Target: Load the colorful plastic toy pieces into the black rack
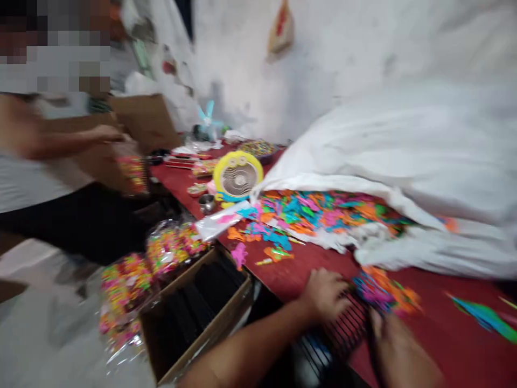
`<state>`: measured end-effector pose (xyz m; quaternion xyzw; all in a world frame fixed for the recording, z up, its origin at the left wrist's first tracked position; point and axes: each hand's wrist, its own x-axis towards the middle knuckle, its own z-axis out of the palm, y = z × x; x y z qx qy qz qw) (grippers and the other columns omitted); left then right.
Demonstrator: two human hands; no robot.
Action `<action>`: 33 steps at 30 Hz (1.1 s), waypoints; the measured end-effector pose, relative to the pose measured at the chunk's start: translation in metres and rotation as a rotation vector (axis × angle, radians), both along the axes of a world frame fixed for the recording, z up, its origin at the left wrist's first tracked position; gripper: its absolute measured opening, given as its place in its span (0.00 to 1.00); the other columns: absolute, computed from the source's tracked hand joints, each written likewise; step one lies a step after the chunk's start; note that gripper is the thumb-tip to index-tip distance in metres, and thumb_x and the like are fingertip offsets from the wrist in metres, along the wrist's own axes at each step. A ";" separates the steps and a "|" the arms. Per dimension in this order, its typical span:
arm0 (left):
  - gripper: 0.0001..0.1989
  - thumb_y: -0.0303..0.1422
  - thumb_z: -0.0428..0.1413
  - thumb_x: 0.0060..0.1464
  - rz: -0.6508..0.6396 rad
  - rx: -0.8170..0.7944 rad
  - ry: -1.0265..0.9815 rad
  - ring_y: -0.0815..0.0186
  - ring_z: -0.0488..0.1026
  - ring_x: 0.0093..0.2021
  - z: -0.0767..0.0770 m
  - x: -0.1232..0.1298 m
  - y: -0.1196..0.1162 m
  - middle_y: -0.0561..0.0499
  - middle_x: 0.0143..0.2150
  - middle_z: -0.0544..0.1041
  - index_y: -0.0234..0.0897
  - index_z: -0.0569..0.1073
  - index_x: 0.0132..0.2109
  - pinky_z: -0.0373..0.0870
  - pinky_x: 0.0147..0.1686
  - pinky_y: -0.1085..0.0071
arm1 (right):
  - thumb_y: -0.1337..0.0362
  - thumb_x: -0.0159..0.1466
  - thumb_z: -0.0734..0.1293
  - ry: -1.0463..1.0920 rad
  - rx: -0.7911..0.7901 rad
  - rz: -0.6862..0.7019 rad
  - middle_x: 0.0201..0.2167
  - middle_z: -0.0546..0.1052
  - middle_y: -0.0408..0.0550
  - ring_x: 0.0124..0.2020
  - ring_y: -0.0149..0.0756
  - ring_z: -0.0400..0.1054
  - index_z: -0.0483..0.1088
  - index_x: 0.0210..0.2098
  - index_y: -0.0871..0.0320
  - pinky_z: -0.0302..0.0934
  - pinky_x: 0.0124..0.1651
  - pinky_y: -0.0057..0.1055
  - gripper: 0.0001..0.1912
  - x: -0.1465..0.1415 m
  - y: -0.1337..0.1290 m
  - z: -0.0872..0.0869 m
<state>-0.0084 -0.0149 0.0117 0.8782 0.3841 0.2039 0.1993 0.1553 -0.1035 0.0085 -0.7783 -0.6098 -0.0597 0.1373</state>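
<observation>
Along the near edge of the red bench (283, 277), toward the right of the scene, we have a dark slatted piece (348, 328) between our two hands, its near end apparently reaching past the edge. The fingers of our left hand (326, 293) curl over its far left side, close together rather than spread; those of our right hand (393, 345) lie along its right side, but blur keeps us from telling whether they grip it or merely touch. We judge the piece light and fairly stiff, probably plastic, with thin slats that could flex or snap if we squeeze them in the middle. Its long outer sides look like the better hold, one hand to each, keeping our fingertips out of the gaps. Just beyond it lies a heap of bright pieces (388, 291), which look soft, light and quick to tangle in the slats. Farther off, a white sack (363, 145) gapes over many more, and to the left a cardboard box (230, 310) holds black pieces (194, 312).
</observation>
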 end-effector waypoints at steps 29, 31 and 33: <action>0.23 0.33 0.53 0.58 0.136 0.008 -0.043 0.56 0.64 0.60 -0.007 -0.005 -0.015 0.44 0.61 0.70 0.37 0.68 0.61 0.58 0.61 0.57 | 0.66 0.63 0.60 0.441 0.194 0.145 0.39 0.76 0.50 0.39 0.38 0.70 0.74 0.46 0.59 0.62 0.42 0.32 0.15 0.077 0.029 0.031; 0.24 0.33 0.52 0.58 0.182 0.002 -0.026 0.56 0.63 0.60 -0.006 -0.004 -0.015 0.44 0.61 0.70 0.38 0.68 0.61 0.58 0.62 0.56 | 0.65 0.64 0.60 0.368 0.228 0.088 0.38 0.75 0.50 0.38 0.38 0.69 0.75 0.42 0.59 0.61 0.41 0.32 0.12 0.085 0.027 0.034; 0.24 0.32 0.51 0.57 0.246 -0.005 -0.021 0.55 0.63 0.61 -0.005 -0.001 -0.016 0.43 0.62 0.69 0.38 0.67 0.61 0.56 0.62 0.55 | 0.66 0.65 0.60 0.281 0.261 0.082 0.39 0.75 0.51 0.39 0.39 0.69 0.74 0.41 0.59 0.62 0.41 0.32 0.12 0.094 0.019 0.035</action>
